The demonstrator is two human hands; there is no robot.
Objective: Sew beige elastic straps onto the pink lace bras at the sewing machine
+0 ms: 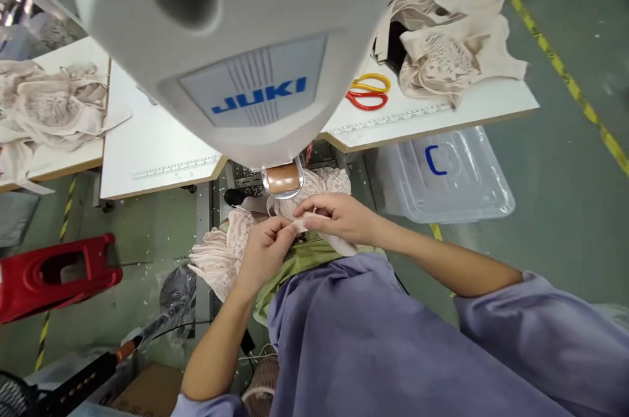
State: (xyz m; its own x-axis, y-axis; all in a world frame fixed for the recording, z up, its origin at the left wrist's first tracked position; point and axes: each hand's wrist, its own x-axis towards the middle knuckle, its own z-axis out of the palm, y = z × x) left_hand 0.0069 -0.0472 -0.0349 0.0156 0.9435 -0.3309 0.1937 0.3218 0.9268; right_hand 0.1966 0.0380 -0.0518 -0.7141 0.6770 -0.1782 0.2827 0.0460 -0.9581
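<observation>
A pale pink lace bra (221,250) lies across my lap under the head of the sewing machine (260,92). My left hand (268,248) pinches an edge of its fabric band. Close by on the right, my right hand (339,217) has its thumb and fingers closed on the same strip, with a loose end hanging below the palm. Both hands are nearly touching, just in front of the machine's brown-and-silver lower part (284,179). Green cloth (309,256) shows beneath the bra. The machine head hides the needle area.
Red-and-yellow-handled scissors (368,92) lie on the right table beside a pile of pale lace garments (442,56). More such garments (49,105) are heaped at left. A lidded clear plastic box (442,174) is under the right table, and a red plastic stool (59,276) stands on the left floor.
</observation>
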